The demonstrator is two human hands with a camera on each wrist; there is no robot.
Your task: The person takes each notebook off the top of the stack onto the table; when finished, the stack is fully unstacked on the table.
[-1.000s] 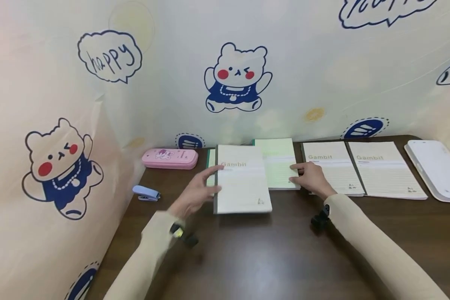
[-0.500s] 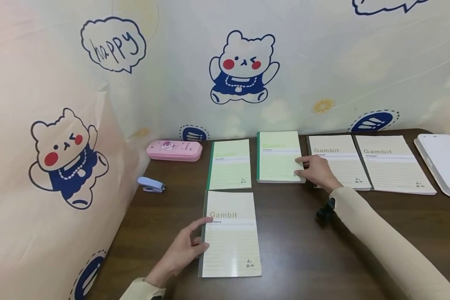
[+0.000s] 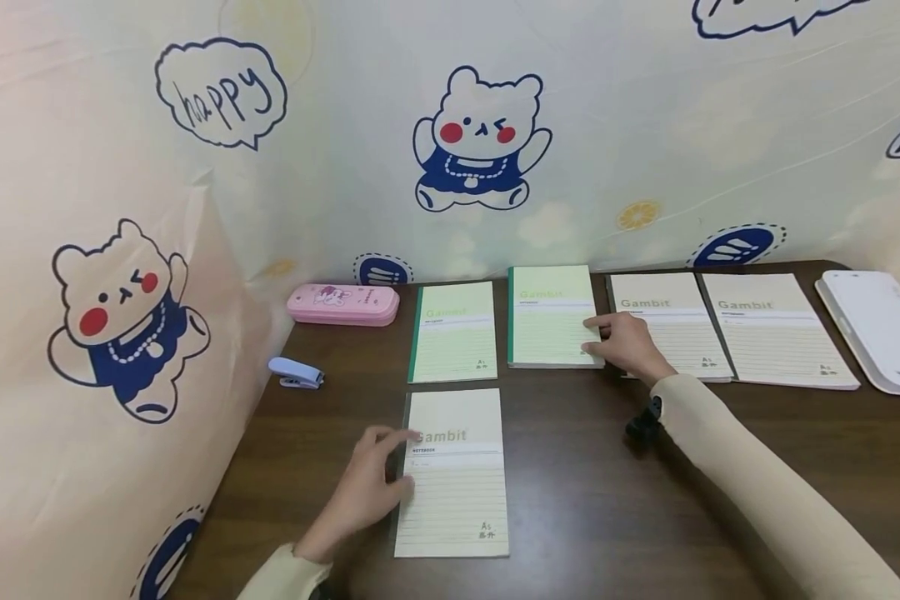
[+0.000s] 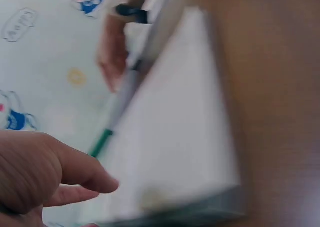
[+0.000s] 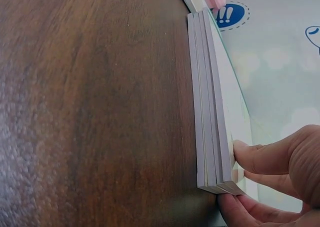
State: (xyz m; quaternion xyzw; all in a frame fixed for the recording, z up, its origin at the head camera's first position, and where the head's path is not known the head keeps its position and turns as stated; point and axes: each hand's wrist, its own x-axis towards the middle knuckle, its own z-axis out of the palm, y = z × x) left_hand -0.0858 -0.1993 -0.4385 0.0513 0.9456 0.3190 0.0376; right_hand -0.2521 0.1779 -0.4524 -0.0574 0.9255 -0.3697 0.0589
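Observation:
A cream notebook point(image 3: 457, 508) with a dark spine lies on the table in front of a green-spined notebook point(image 3: 457, 342). My left hand point(image 3: 363, 483) is at its spine side, thumb and index finger spread apart over the left edge. In the left wrist view that thumb point(image 4: 90, 174) hovers near the cover, which is blurred. Farther right, my right hand point(image 3: 630, 346) grips the right edge of a small stack of green-spined notebooks point(image 3: 547, 333). The right wrist view shows the thumb point(image 5: 265, 157) on the top cover and fingers at the stack's corner.
Two cream notebooks point(image 3: 776, 333) lie side by side right of my right hand, beside a white flat case point(image 3: 881, 329). On the left are a pink pencil case point(image 3: 342, 305) and a blue stapler point(image 3: 296, 372). A printed cloth point(image 3: 330, 167) hangs behind the table.
My left hand has brought the cream notebook from above the green ones toward me and laid it on the table, then loosened its fingers. My right hand stays at the green stack.

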